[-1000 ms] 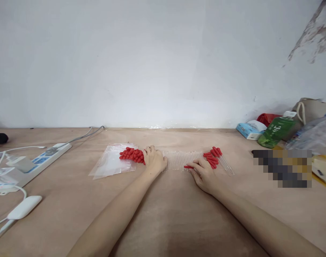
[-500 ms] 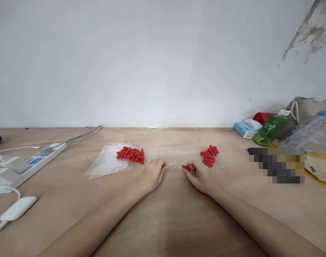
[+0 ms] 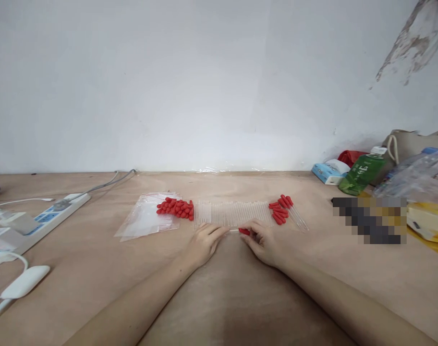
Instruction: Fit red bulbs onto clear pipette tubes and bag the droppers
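My left hand (image 3: 206, 241) pinches a clear dropper tube (image 3: 234, 231) that points right. My right hand (image 3: 261, 240) is closed on a red rubber dropper bulb (image 3: 244, 231), which meets the tube's right end; how far the tube sits inside it I cannot tell. Behind both hands lies a row of clear tubes (image 3: 237, 211), side by side. Left of the row is a pile of loose red bulbs (image 3: 176, 208). To its right, several droppers (image 3: 297, 217) with red bulbs lie beside a small group of red bulbs (image 3: 278, 212).
Clear plastic bags (image 3: 143, 221) lie flat under the left pile. A white power strip (image 3: 48, 221) with plugs and cables is at the left. On the right are a tissue pack (image 3: 329, 173), a green bottle (image 3: 365, 173), plastic bags (image 3: 417, 175) and a pixelated dark object (image 3: 368, 221).
My hands have come together and slightly nearer me. The bulb in my right hand, earlier apart from the tube, now meets the tube's end.
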Action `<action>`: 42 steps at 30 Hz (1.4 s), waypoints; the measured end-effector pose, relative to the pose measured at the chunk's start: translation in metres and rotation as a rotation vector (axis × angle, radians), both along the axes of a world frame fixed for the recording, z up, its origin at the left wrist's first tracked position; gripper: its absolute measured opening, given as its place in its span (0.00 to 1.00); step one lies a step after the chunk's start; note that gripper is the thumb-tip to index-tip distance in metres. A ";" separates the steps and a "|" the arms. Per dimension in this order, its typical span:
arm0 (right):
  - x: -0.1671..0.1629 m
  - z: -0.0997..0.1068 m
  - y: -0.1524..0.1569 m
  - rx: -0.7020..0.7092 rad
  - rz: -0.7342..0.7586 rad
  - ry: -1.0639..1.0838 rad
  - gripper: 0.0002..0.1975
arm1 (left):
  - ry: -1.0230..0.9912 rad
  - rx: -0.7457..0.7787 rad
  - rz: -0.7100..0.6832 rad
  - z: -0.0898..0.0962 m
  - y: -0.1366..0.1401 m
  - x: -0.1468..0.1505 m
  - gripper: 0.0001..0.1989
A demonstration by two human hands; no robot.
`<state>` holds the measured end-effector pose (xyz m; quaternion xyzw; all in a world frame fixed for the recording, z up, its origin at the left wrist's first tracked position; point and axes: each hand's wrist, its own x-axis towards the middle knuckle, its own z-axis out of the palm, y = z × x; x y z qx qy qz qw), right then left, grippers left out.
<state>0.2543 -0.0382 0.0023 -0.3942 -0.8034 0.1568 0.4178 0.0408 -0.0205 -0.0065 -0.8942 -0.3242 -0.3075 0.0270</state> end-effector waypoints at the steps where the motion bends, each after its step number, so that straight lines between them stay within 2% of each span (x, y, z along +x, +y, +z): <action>1: 0.000 -0.001 0.001 -0.002 0.002 0.010 0.07 | 0.000 -0.001 0.002 -0.001 0.000 0.000 0.14; 11: 0.004 -0.014 0.008 0.004 0.086 0.021 0.09 | 0.028 0.101 -0.052 -0.007 0.003 -0.001 0.16; 16: 0.004 -0.015 0.006 0.030 0.057 -0.014 0.08 | 0.015 0.154 -0.097 -0.009 0.004 -0.002 0.19; 25: 0.003 -0.012 0.004 0.205 0.109 -0.170 0.09 | 0.036 0.154 -0.122 -0.005 -0.001 0.002 0.17; 31: -0.001 -0.013 0.007 0.208 0.123 -0.230 0.11 | 0.043 0.118 -0.110 -0.007 -0.003 0.006 0.16; 34: -0.002 -0.010 0.008 0.186 0.137 -0.225 0.11 | 0.040 0.112 -0.108 -0.009 -0.001 0.007 0.15; 37: -0.004 -0.006 0.008 0.100 0.113 -0.131 0.11 | -0.018 0.084 -0.087 -0.008 0.000 0.008 0.15; 42: -0.009 -0.007 0.014 -0.182 0.043 0.364 0.12 | -0.109 0.029 -0.081 -0.003 -0.003 0.010 0.15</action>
